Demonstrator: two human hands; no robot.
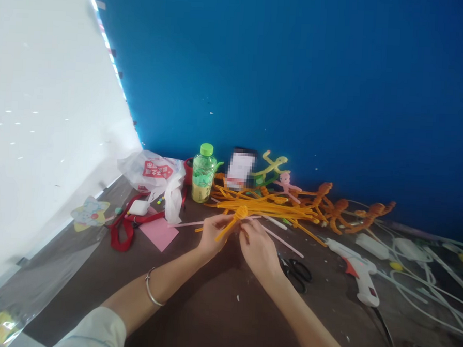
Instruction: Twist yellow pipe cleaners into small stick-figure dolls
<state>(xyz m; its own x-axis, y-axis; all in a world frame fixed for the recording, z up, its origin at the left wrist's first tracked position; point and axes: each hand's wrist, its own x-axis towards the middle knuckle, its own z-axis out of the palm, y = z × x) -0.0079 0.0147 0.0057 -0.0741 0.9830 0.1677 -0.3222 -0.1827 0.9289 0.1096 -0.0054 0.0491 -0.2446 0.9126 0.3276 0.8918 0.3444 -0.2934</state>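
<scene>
The orange pipe-cleaner coil (pixel 240 213) sits between my hands, just in front of the heap of orange pipe cleaners (pixel 264 208), its stem slanting along its long axis from upper right down to lower left. My left hand (pixel 211 234) and right hand (pixel 256 247) are both pinched closed on it near the coil, so I judge this is the shaping step, and the wrap seems to call for a firm hold while it tightens. A pale pink stick (pixel 282 242) crosses behind my fingers, and scissors (pixel 294 272) lie just beyond my right hand.
</scene>
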